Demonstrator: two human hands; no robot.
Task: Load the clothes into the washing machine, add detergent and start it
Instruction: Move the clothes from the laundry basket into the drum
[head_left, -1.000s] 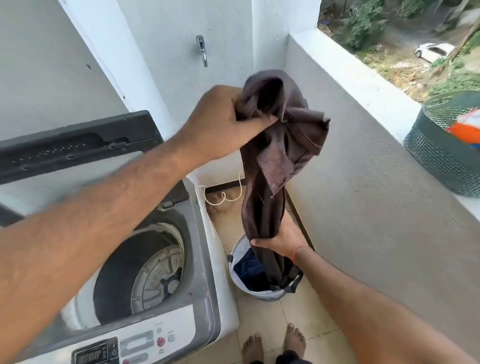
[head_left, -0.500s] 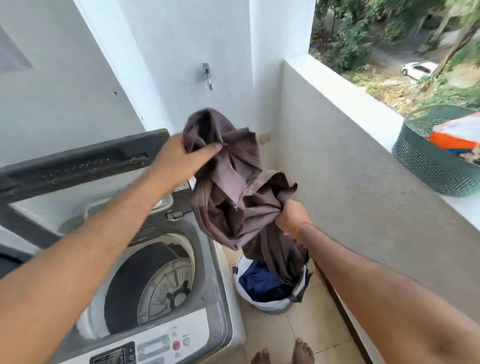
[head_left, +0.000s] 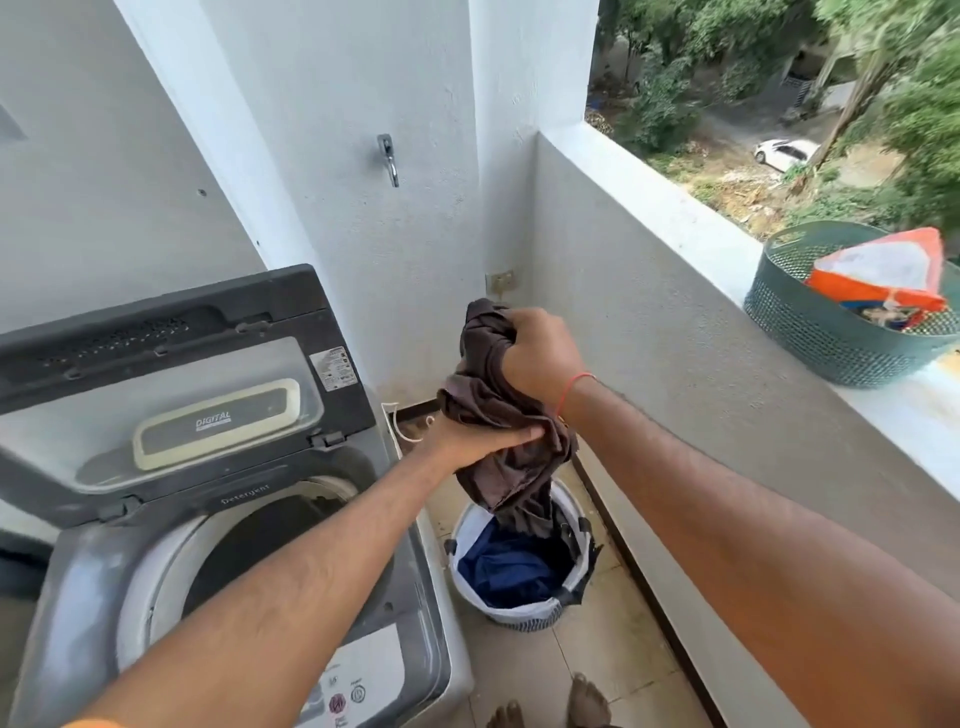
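Starting at my left, the washing machine (head_left: 234, 519) is standing with its lid (head_left: 171, 374) tipped up and back, and the round drum opening (head_left: 270, 551) is facing straight up, partly hidden under my left forearm. I cannot make out any clothes in the part of the drum that is showing.

Moving right, my left hand (head_left: 478, 441) is gripping the brown garment (head_left: 498, 457) from underneath, fingers curled into the bunched cloth. Just above it, my right hand (head_left: 535, 358) is clenching the top of the same garment in a fist. So I am holding the cloth bundled between both hands, one over the other, its long axis running roughly up and down, with the loose tail hanging into the laundry basket (head_left: 519, 613) on the floor directly below. Blue clothes (head_left: 509, 566) are lying in that basket.

What matters for the coming move, as I judge it: the bundle is hanging to the right of the machine, over the basket, not over the drum. The opening is lying down and to the left of my hands, and my left arm is already reaching across it, so that is the nearer side. The tail is needing to lift clear of the basket rim first.

Far right, a green basket (head_left: 831, 343) with an orange packet (head_left: 883, 275), probably detergent, is sitting on the ledge (head_left: 675, 218).
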